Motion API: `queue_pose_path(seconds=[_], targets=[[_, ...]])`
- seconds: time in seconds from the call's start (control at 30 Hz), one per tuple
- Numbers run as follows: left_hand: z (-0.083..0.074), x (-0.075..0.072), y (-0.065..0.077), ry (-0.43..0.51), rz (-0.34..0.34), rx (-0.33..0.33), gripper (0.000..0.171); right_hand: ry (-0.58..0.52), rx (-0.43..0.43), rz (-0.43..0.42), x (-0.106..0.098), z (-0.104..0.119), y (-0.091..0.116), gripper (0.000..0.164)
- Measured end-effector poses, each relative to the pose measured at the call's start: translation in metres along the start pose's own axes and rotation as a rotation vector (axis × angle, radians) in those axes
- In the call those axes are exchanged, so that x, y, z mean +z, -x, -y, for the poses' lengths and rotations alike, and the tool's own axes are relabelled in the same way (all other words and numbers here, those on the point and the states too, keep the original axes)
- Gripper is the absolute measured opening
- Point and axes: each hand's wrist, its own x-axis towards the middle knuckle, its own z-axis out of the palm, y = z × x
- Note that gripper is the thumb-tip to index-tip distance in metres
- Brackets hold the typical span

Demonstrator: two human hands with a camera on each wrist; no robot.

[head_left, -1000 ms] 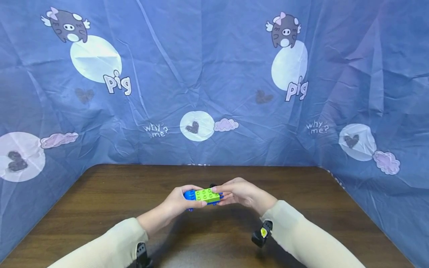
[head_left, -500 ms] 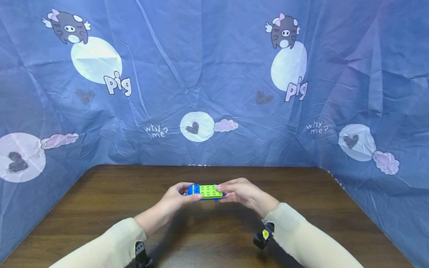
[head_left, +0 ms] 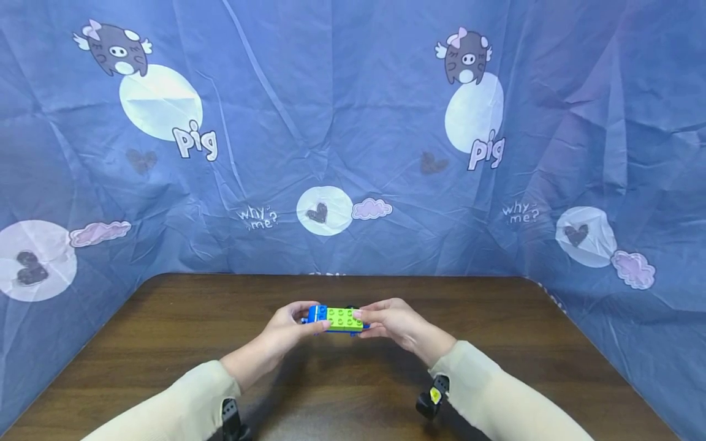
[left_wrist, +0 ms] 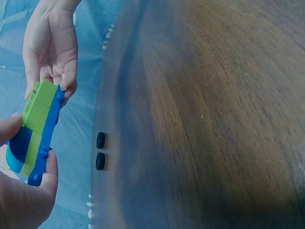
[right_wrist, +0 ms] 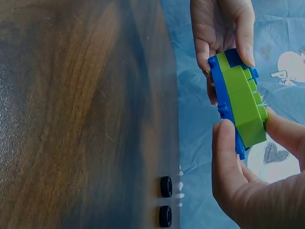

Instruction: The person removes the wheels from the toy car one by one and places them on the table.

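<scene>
A toy car of building blocks (head_left: 344, 318), with lime-green studded bricks on a blue base and a blue block at its left end, is held in the air between both hands. My left hand (head_left: 280, 334) grips the blue end, thumb along the near side and fingers behind. At the green end, my right hand (head_left: 407, 324) pinches the toy between a thumb on top and fingers beneath. In the right wrist view the green bricks (right_wrist: 243, 102) sit on the blue base (right_wrist: 221, 90). No wheels show on the base's visible side.
Two small black wheels (left_wrist: 100, 140) stand near the far edge of the brown wooden table (head_left: 353, 392), behind the toy. A blue printed cloth (head_left: 331, 122) hangs around the back and sides. Each wrist carries a black camera (head_left: 432, 398).
The toy has turned so its blue end faces more upward and shows fully, and it lies straighter across. My left thumb has shifted along it. My right hand keeps its pinch.
</scene>
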Motion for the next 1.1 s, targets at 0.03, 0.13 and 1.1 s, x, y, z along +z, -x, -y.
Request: queue_pose_path(seconds=[0.03, 0.13, 1.1], targets=[[0.000, 0.000, 0.000, 0.001, -0.002, -0.003, 0.056, 0.005, 0.003, -0.007, 0.001, 0.000, 0.000, 0.039], [0.001, 0.000, -0.001, 0.010, -0.016, -0.006, 0.057, 0.003, 0.015, -0.025, 0.002, -0.001, 0.001, 0.040], [-0.007, -0.002, -0.008, 0.275, -0.084, 0.007, 0.050, -0.090, 0.012, 0.111, 0.016, -0.009, 0.006, 0.046]])
